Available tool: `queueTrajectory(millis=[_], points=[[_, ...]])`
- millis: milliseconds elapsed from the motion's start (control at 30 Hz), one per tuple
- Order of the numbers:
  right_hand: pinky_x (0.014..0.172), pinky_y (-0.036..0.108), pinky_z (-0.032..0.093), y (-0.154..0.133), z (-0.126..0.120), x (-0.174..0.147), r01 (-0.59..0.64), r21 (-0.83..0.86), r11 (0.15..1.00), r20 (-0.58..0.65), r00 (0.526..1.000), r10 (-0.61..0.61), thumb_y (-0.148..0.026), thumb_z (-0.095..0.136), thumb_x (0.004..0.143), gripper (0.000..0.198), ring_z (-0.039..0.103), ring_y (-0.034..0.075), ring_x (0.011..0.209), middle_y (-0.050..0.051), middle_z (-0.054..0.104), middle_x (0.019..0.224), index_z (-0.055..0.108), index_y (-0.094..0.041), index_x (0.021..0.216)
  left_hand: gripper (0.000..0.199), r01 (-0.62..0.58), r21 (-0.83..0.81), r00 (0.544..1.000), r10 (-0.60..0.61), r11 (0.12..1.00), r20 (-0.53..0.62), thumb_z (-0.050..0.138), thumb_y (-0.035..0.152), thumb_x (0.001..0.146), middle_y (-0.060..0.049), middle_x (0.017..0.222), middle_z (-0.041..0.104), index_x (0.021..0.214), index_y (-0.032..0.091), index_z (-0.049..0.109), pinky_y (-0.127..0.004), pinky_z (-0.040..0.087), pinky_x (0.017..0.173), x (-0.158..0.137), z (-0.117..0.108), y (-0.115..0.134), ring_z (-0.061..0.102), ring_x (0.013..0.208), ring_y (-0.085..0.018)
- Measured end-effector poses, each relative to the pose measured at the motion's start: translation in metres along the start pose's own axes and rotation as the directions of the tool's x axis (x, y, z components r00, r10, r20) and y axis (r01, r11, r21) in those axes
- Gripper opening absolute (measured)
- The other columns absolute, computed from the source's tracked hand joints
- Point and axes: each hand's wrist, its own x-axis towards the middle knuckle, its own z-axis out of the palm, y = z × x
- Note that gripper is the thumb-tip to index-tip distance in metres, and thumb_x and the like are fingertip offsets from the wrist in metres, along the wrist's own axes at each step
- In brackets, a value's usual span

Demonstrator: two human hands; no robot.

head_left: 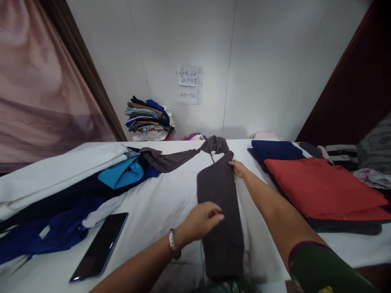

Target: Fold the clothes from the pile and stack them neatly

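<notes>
A white and dark grey hooded jacket (180, 191) lies spread on the white table with its hood (214, 143) at the far end. One dark grey sleeve (218, 183) is folded over the body and runs down toward me; the other (174, 160) stretches out to the left. My right hand (237, 168) pinches the jacket's edge by the right shoulder. Over the folded sleeve is my left hand (203, 221), wearing a bracelet, its fingers loosely curled with the thumb apart and nothing visible in them. Whether it touches the cloth I cannot tell.
A black phone (100, 246) lies left of the jacket, near heaped garments (76, 195). Folded clothes topped by a red one (320, 187) sit at the right. Another stack (149, 118) stands against the wall, where handwritten paper signs (190, 83) hang.
</notes>
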Motion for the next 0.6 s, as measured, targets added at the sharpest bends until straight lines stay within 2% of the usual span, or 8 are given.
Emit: queueTrajectory(millis=[33, 100, 233, 300, 400, 500, 600], points=[[0.061, 0.024, 0.053, -0.001, -0.001, 0.002, -0.001, 0.005, 1.000, -0.017, 1.000, 0.001, -0.011, 0.054, 0.083, 0.051, 0.064, 0.014, 0.070, 0.004, 0.069, 0.091, 0.040, -0.020, 0.131, 0.031, 0.019, 0.087, 0.992, -0.008, 0.996, -0.124, 0.053, 0.041, 0.087, -0.005, 0.098, 0.068, 0.106, 0.020, 0.066, -0.030, 0.049, 0.076, 0.010, -0.006, -0.012, 0.063, 0.084, -0.018], [0.057, 0.023, 0.052, -0.004, -0.004, 0.008, 0.003, 0.008, 1.000, -0.045, 0.999, -0.002, -0.012, 0.054, 0.083, 0.052, 0.063, 0.013, 0.066, 0.005, 0.068, 0.090, 0.038, -0.020, 0.133, 0.031, 0.070, 0.221, 0.957, -0.003, 0.973, -0.290, 0.053, 0.038, 0.087, -0.008, 0.108, 0.066, 0.108, 0.018, 0.064, -0.035, 0.047, 0.089, 0.032, -0.018, -0.037, 0.061, 0.099, -0.022], [0.052, 0.020, 0.049, -0.014, -0.003, 0.023, 0.040, 0.001, 0.999, -0.074, 0.996, -0.040, -0.012, 0.055, 0.083, 0.046, 0.061, 0.012, 0.063, 0.004, 0.067, 0.088, 0.045, -0.019, 0.127, 0.036, 0.215, 0.305, 0.898, -0.064, 0.928, -0.436, 0.050, 0.034, 0.090, -0.013, 0.125, 0.059, 0.116, 0.011, 0.060, -0.035, 0.037, 0.104, 0.076, -0.036, -0.074, 0.051, 0.119, -0.024], [0.052, 0.019, 0.048, -0.019, -0.001, 0.032, 0.058, -0.007, 0.998, -0.083, 0.995, -0.059, -0.011, 0.054, 0.083, 0.044, 0.061, 0.011, 0.062, 0.004, 0.066, 0.088, 0.047, -0.020, 0.125, 0.038, 0.283, 0.323, 0.878, -0.109, 0.903, -0.465, 0.046, 0.034, 0.093, -0.014, 0.126, 0.058, 0.121, 0.010, 0.058, -0.033, 0.036, 0.104, 0.098, -0.042, -0.085, 0.051, 0.120, -0.023], [0.053, 0.019, 0.048, -0.026, 0.002, 0.048, 0.068, -0.026, 0.997, -0.107, 0.992, -0.070, -0.010, 0.054, 0.082, 0.051, 0.060, 0.011, 0.063, 0.004, 0.066, 0.090, 0.044, -0.020, 0.131, 0.040, 0.352, 0.343, 0.866, -0.163, 0.871, -0.473, 0.043, 0.036, 0.094, -0.015, 0.122, 0.061, 0.122, 0.010, 0.058, -0.032, 0.037, 0.100, 0.126, -0.048, -0.095, 0.053, 0.117, -0.023], [0.056, 0.019, 0.049, -0.032, 0.005, 0.065, 0.071, -0.045, 0.996, -0.123, 0.989, -0.076, -0.009, 0.056, 0.079, 0.064, 0.061, 0.011, 0.066, 0.005, 0.066, 0.097, 0.037, -0.021, 0.139, 0.034, 0.375, 0.335, 0.866, -0.199, 0.864, -0.458, 0.046, 0.037, 0.092, -0.013, 0.111, 0.067, 0.109, 0.013, 0.065, -0.033, 0.040, 0.093, 0.145, -0.052, -0.098, 0.057, 0.110, -0.024], [0.060, 0.020, 0.051, -0.034, 0.011, 0.080, 0.087, -0.049, 0.995, -0.104, 0.990, -0.092, -0.006, 0.056, 0.077, 0.072, 0.062, 0.011, 0.069, 0.005, 0.067, 0.101, 0.034, -0.024, 0.143, 0.028, 0.382, 0.320, 0.865, -0.214, 0.867, -0.454, 0.045, 0.035, 0.093, -0.009, 0.105, 0.069, 0.100, 0.018, 0.066, -0.030, 0.042, 0.085, 0.150, -0.054, -0.099, 0.060, 0.102, -0.021]])
